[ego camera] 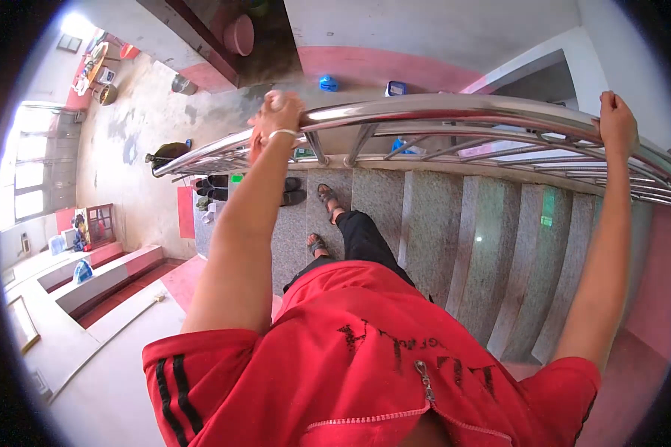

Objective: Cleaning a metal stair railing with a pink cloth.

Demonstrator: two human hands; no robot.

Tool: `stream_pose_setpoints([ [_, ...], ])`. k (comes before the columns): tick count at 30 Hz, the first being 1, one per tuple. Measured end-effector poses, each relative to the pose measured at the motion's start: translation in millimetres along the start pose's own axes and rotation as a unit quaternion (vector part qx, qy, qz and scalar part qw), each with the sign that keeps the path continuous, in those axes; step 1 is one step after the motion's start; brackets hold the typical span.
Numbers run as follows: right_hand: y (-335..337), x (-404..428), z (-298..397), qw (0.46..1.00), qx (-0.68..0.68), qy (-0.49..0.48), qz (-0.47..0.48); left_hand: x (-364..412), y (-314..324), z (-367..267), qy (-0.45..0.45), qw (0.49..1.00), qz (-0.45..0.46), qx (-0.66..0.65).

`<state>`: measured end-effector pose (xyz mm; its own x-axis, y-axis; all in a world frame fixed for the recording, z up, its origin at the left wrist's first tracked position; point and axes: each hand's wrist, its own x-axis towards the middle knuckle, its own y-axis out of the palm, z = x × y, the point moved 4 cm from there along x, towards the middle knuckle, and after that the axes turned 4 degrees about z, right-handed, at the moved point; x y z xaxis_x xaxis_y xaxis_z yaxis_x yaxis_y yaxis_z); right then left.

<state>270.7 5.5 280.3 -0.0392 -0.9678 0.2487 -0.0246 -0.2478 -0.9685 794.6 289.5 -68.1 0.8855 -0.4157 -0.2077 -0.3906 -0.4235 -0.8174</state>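
A shiny metal handrail (pixel 425 107) runs across in front of me, bowed by the lens, atop a balustrade of thin metal bars. At its left part, my left hand (pixel 280 114), with a pale bangle at the wrist, is closed around an orange-pink cloth (pixel 255 141) pressed to the rail. Part of the cloth hangs below the hand. My right hand (pixel 619 125) grips the same rail far to the right, its fingers mostly hidden behind the metal. Below, my sandalled feet (pixel 329 202) stand on a speckled stone stair surface (pixel 291 229).
Stone steps (pixel 483 251) lie to the right. Dark shoes (pixel 294 191) sit by the balustrade's foot, near my feet. Beyond the rail, a blue container (pixel 328 83), a lidded tub (pixel 396 88) and a grey bucket (pixel 184 85) stand on the floor.
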Motion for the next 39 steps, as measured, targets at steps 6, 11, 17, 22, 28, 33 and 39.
stream_pose_setpoints([
  [6,-6.1,7.7,-0.9,0.994,0.006,-0.077,-0.079,-111.1,39.7,-143.5,0.136,0.836,0.275,-0.456],
  [11,-0.1,10.5,-18.1,0.994,-0.041,-0.044,-0.092,-228.7,-14.4,-199.3,0.501,0.817,-0.064,-0.278],
  [17,4.7,12.5,-22.9,0.991,0.010,-0.080,-0.105,-149.3,17.7,-115.1,0.662,0.722,-0.030,-0.200],
  [22,3.2,5.8,-18.7,0.992,0.034,-0.071,-0.095,-93.9,9.7,-46.3,0.589,0.800,-0.072,-0.091],
  [28,-1.5,6.3,-16.1,0.986,-0.041,-0.074,-0.142,-110.9,-10.0,-73.8,0.469,0.881,0.024,-0.064],
  [33,1.4,12.4,-15.0,0.994,-0.007,-0.046,-0.097,-201.4,-0.4,-199.9,0.647,0.761,-0.031,-0.035],
  [39,3.1,10.5,-11.2,0.991,-0.033,-0.048,-0.119,-214.2,-2.1,-215.9,0.658,0.734,-0.053,-0.162],
])
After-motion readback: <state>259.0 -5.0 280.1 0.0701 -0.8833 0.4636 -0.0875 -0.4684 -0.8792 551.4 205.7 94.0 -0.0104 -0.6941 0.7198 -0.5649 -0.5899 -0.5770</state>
